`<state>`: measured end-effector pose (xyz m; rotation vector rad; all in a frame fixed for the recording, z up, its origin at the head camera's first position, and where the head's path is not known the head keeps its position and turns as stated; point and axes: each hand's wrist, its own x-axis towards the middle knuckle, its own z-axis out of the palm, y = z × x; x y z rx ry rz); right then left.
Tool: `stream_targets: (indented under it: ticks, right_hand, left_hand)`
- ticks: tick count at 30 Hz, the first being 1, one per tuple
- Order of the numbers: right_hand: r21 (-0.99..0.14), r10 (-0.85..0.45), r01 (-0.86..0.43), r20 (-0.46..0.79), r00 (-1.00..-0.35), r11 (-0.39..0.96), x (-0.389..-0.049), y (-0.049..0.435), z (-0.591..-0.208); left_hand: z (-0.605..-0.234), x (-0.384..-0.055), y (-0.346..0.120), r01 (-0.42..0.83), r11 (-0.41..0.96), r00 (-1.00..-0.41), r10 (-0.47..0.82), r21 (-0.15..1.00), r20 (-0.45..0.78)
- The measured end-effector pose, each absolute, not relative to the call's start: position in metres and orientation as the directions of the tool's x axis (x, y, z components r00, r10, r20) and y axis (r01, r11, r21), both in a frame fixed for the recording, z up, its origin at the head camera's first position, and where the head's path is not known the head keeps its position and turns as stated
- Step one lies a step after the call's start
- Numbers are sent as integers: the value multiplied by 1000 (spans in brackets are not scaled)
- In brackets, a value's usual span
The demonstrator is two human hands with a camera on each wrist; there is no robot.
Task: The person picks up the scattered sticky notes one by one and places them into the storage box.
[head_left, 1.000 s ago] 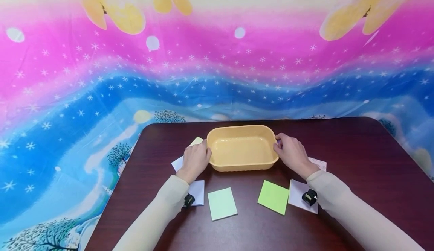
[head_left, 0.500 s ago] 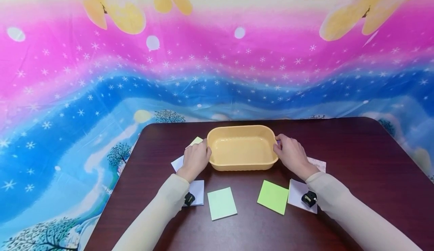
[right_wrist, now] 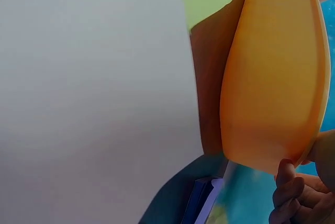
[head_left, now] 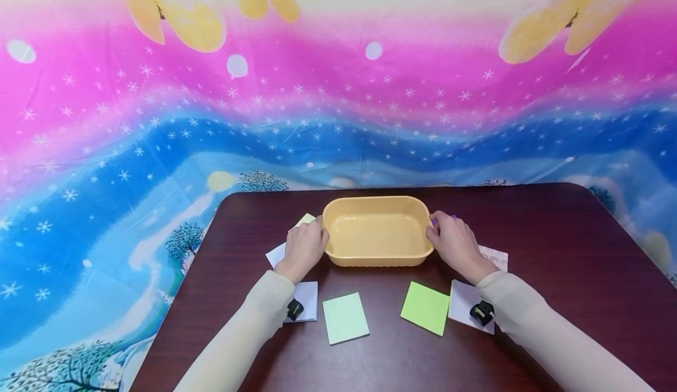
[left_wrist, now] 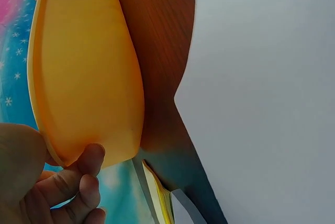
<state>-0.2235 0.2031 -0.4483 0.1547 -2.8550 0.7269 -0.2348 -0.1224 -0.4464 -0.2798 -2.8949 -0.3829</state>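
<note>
A yellow plastic basin (head_left: 378, 233), oblong with rounded corners, stands at the far middle of the table with nothing inside. My left hand (head_left: 302, 245) grips its left end. In the left wrist view the thumb lies over the rim and curled fingers (left_wrist: 91, 158) press the outer wall. At the opposite end my right hand (head_left: 456, 242) pinches the rim the same way, its fingers (right_wrist: 286, 170) under the edge in the right wrist view. Whether the basin's base touches the table is hard to tell.
Around the basin on the dark table (head_left: 381, 362) lie a mint pad (head_left: 346, 318), a lime pad (head_left: 426, 308), white pads (head_left: 307, 301) (head_left: 460, 304) under the wrists, and a pink-patterned pad (head_left: 496, 257). Yellow and white paper (head_left: 277, 255) sits partly behind my left hand. A printed cloth hangs behind.
Almost nothing differs. Both hands keep their hold on the basin, which stays in place apart from a very slight shift in view.
</note>
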Motion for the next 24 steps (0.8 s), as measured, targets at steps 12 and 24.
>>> stream_targets:
  ticks: [12, 24]
  right_hand:
    - [-467, -58, -149, 205, -977, 872, -224, 204, -446]
    - [-450, -71, -138, 163, -984, 882, -223, 208, -437]
  left_hand:
    - [-446, -234, -123, 220, 948, -960, 169, 232, 223]
    - [-439, -236, -129, 207, 940, -965, 150, 272, 216]
